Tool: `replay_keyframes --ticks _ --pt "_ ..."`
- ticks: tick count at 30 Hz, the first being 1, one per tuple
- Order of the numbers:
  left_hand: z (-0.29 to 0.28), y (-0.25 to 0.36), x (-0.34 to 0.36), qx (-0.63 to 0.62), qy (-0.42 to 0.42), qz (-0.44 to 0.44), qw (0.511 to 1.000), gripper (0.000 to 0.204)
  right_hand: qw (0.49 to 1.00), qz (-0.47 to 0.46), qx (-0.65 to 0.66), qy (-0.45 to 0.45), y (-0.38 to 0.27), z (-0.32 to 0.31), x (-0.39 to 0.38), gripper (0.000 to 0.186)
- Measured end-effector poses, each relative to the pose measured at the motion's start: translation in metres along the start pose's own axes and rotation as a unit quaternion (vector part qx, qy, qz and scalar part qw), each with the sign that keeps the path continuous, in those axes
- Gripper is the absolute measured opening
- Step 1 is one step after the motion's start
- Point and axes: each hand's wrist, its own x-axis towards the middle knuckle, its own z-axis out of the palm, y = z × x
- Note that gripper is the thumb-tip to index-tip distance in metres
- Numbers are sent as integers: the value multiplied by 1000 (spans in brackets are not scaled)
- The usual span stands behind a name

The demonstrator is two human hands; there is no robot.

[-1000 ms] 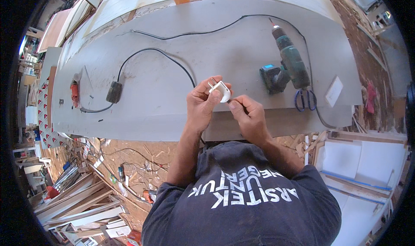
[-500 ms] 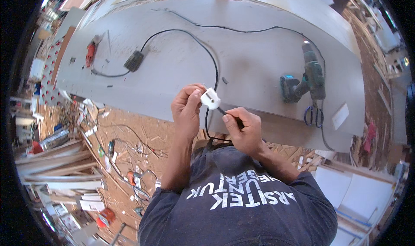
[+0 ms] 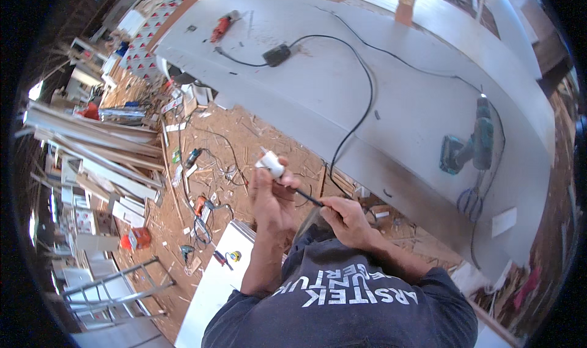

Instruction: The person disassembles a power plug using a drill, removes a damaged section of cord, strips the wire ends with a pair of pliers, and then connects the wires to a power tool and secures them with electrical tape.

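My left hand [image 3: 272, 204] holds a white two-pin plug [image 3: 271, 164] in its fingers, off the grey work table's [image 3: 422, 116] near edge. My right hand [image 3: 348, 219] is closed on the black cable [image 3: 307, 195] just to the right and below the plug. On the table, that side, lie a teal-and-black cordless drill [image 3: 482, 137] with blue-handled scissors [image 3: 469, 204] below it. A black power box [image 3: 276, 54] on a looping cord and a red tool [image 3: 221, 27] lie at the far left of the table.
Wood offcuts [image 3: 95, 140], an orange tool [image 3: 202, 204], cords and a red bucket [image 3: 139, 237] cover parts of the chip-strewn floor [image 3: 183, 213] at left. An aluminium ladder [image 3: 119, 293] lies lower left. A white board [image 3: 208, 287] with a tape measure on it stands beside my left arm.
My view has turned toward the left, showing more floor and ladder. Both hands and the plug have moved down and left off the table, the plug tilting in my left fingers.
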Motion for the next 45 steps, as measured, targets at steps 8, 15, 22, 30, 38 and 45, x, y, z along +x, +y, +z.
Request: replay_keyframes --ticks 8,15,22,30,38,45 --pt "-11 49 -1 -21 147 57 987 39 993 -17 -25 -118 -10 14 14 19" --pt "-85 219 95 47 278 367 886 42 959 161 -185 -139 -69 -118 41 29" --pt "-152 237 238 -166 68 102 978 33 802 63 -587 91 -145 -146 134 30" --pt "-103 64 317 6 58 -187 981 18 632 75 -768 77 -69 -125 261 41" --pt "-124 30 354 179 -138 -315 922 29 864 115 -487 -58 99 94 335 40" --pt "-182 99 411 221 -43 -354 908 26 789 263 -553 -53 141 63 355 36"
